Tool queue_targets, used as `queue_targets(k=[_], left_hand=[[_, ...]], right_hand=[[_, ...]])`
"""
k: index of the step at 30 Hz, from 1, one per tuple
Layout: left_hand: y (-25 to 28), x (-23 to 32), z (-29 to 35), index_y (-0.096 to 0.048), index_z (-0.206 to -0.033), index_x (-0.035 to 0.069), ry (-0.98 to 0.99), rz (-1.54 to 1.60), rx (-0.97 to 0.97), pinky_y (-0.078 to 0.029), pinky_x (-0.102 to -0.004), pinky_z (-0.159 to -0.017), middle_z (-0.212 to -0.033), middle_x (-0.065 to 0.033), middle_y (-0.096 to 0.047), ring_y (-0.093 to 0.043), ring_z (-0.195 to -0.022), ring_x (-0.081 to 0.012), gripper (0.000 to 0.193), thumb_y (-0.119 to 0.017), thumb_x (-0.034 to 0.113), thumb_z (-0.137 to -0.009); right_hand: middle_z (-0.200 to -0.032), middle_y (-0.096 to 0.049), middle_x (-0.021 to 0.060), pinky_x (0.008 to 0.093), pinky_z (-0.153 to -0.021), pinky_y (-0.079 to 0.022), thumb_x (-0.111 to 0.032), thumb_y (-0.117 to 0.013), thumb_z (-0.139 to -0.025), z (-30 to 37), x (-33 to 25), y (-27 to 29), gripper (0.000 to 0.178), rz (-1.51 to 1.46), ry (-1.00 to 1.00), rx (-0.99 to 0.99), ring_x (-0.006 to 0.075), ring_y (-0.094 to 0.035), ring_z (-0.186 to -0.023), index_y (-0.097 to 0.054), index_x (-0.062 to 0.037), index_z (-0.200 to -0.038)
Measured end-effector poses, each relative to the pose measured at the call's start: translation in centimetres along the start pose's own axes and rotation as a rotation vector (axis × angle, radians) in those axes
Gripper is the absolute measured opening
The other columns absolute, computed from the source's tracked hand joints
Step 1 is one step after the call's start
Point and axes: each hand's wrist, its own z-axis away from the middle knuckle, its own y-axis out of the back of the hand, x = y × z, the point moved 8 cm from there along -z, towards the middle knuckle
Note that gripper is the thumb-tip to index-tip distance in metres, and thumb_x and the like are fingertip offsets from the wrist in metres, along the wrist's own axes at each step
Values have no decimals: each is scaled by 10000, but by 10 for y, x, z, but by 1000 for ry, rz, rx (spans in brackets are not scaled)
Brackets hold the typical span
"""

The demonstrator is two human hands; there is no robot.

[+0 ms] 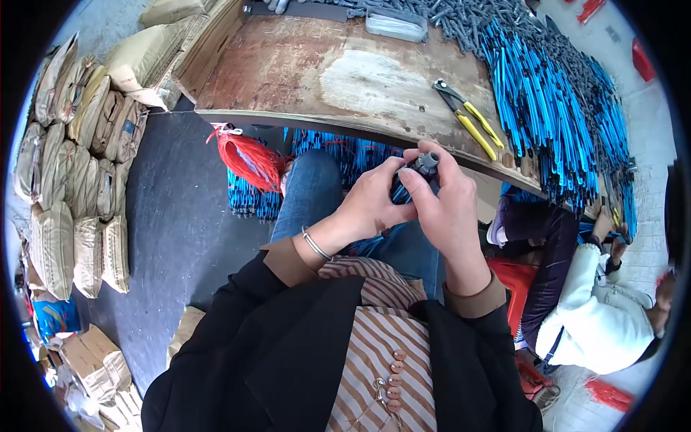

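Your striped top sits at six o'clock; toward two, your left hand and right hand grip dark grey pieces, round-ended, bluish lower down.

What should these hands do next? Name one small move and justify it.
Probably press the dark grey pieces together with the right thumb: the right hand has its thumb lying across them, the left hand cups them from the other side, and the yellow-handled pliers lie on the table, out of both hands.
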Motion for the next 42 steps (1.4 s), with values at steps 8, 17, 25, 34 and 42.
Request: queue_targets(k=[8, 17, 25, 34, 42], left_hand=[[0, 14, 20, -447, -1137, -13, -55, -110, 158, -487, -336, -729, -967, -177, -593, -619, -874, -278, 536, -704, 151, -696], [7, 18, 29, -458, -1094, 0, -146, -283, 285, -482, -398, -716, -929, -192, -572, -584, -865, -335, 519, -710, 212, -693], [66, -10, 28, -502, -979, 17, 19, 229, 394, -468, -298, -684, -854, -97, -591, -562, -775, -155, 290, -656, 161, -780], [146, 8, 50, -533, -1025, 50, -411, 1184, 462, -459, -405, -859, -933, -85, -585, -550, -923, -240, 380, -534, 385, -845], [32, -54, 31, -538, -1078, 62, 0, 1434, 378, -422, -442, -916, -1080, -86, -585, -513, -1064, -276, 468, -446, 475, -879]], right_hand=[[-929, -646, 135, 320, -717, -495, -77, -604, -791, 14, -8, 4, 322, -56, 59, -1, 228, -639, -814, -509, 25, -1082], [-987, -639, 120, 295, -747, -491, -68, -606, -798, 8, -4, -7, 370, -117, 34, -116, 175, -627, -868, -480, 24, -1133], [-1196, -529, 148, 311, -898, -425, -89, -611, -817, -7, -34, 22, 583, -97, 291, 108, 209, -533, -1068, -328, -8, -1320], [-1248, -462, 118, 396, -963, -367, -164, -597, -843, 67, 147, 2, 527, 12, 11, 97, 242, -452, -1145, -357, -23, -1290], [-1155, -526, 103, 429, -989, -364, -342, -616, -824, 43, 77, -10, 450, -1294, 54, 235, 256, -474, -1128, -490, -72, -1162]])
